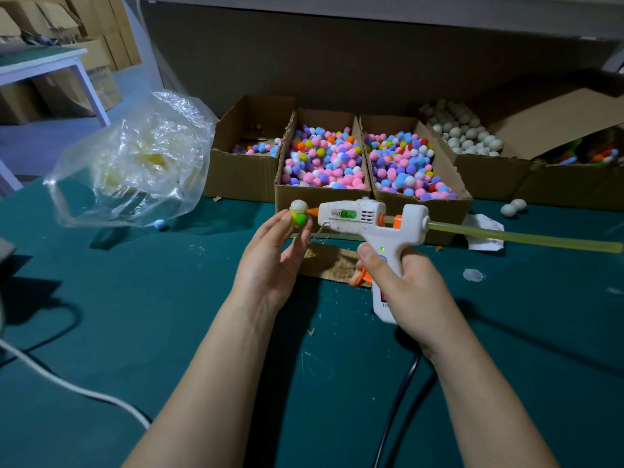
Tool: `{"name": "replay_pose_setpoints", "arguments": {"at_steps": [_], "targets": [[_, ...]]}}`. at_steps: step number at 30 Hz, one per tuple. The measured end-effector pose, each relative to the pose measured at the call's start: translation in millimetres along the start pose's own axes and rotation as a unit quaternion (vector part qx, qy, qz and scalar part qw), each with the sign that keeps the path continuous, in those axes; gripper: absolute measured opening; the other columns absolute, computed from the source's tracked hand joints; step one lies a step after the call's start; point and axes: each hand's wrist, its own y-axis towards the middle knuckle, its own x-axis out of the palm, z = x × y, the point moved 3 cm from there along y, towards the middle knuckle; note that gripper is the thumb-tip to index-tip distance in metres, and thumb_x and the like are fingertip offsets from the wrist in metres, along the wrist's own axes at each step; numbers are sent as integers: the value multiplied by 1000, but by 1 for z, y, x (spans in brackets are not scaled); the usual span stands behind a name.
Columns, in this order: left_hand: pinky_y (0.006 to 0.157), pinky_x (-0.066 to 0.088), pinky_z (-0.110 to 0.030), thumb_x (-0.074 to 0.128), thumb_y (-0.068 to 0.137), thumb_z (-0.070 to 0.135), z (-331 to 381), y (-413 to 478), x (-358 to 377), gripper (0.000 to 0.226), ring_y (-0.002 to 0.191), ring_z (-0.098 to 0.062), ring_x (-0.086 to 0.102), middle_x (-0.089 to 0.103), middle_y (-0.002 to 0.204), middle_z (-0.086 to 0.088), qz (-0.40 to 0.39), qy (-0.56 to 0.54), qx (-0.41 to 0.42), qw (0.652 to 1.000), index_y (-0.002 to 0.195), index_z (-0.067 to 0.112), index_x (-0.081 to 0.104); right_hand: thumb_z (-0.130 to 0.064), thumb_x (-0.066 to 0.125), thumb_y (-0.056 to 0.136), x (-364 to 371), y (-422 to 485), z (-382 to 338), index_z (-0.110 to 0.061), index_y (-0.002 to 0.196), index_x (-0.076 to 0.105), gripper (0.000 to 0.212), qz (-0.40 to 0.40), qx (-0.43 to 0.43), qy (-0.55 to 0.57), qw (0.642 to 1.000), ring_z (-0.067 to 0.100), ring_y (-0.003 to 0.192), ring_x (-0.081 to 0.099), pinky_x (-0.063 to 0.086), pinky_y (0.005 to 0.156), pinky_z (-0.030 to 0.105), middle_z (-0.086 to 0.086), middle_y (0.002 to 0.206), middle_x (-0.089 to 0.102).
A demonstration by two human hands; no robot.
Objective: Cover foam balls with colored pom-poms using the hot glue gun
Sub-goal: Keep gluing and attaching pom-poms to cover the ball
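Pinching a foam ball [298, 207] between thumb and fingertips, the left hand [273, 261] is raised over the green table [169, 332], near the middle of the scene. A green pom-pom [301, 219] and a yellow one beside it are seen stuck to the ball's near side; its top is bare. A glue gun [368, 221] is gripped by the handle in the right hand [401, 282], a finger curled at the orange trigger, and its orange nozzle [312, 211] is set against the ball's right side. A glue stick [523, 236] is seen jutting from the gun's back toward the right, and a black cord [401, 393] is led from the handle toward the near edge. Just beyond the hands, two full boxes [304, 194] of mixed pom-poms are placed side by side; a left box [239, 173] is nearly empty, and a right box [486, 177] is heaped with white balls. A crumpled plastic bag [135, 163] is seen at the far left, with a blue pom-pom [159, 224] just near of it
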Motion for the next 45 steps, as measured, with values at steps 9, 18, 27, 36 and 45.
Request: {"name": "replay_pose_setpoints", "arguments": {"at_steps": [9, 18, 27, 36, 45], "targets": [[64, 57, -17, 66, 89, 5, -1, 1, 0, 36, 101, -21, 68, 68, 119, -20, -8, -1, -10, 1000, 124, -4, 61, -40, 57, 92, 0, 1, 1, -26, 73, 60, 24, -2, 1, -2, 1000, -10, 48, 51, 34, 47, 4, -25, 46, 54], [64, 56, -16, 65, 88, 1, -1, 1, 1, 30, 80, -14, 73, 74, 94, -13, -26, 22, -9, 999, 117, -1, 65, -41, 58, 92, 0, 0, 1, -28, 74, 59, 22, -3, 6, 4, 1000, -12, 51, 52, 35, 47, 3, -27, 47, 55], [77, 56, -23, 68, 86, 9, -1, 3, 1, 31, 79, -13, 73, 74, 93, -6, -24, 46, 5, 999, 117, 5, 64, -41, 58, 92, 1, 0, 1, -27, 68, 56, 28, -1, 5, 0, 1000, -11, 47, 50, 33, 47, 3, -25, 44, 52], [74, 59, -20, 65, 84, 1, 0, 6, 2, 12, 75, -15, 73, 73, 82, -9, -29, 43, 23, 998, 96, 2, 67, -40, 58, 92, 3, -1, -1, -28, 69, 56, 26, -6, 3, 15, 1000, -10, 48, 51, 35, 47, 4, -24, 45, 53], [70, 58, -19, 64, 86, 0, 3, 4, 2, 10, 81, -12, 68, 71, 82, -9, -2, 17, 29, 999, 82, 3, 72, -44, 57, 89, 2, -2, -3, -19, 102, 71, 32, -7, 18, 46, 999, -1, 70, 61, 44, 57, 7, 0, 86, 72]]}}
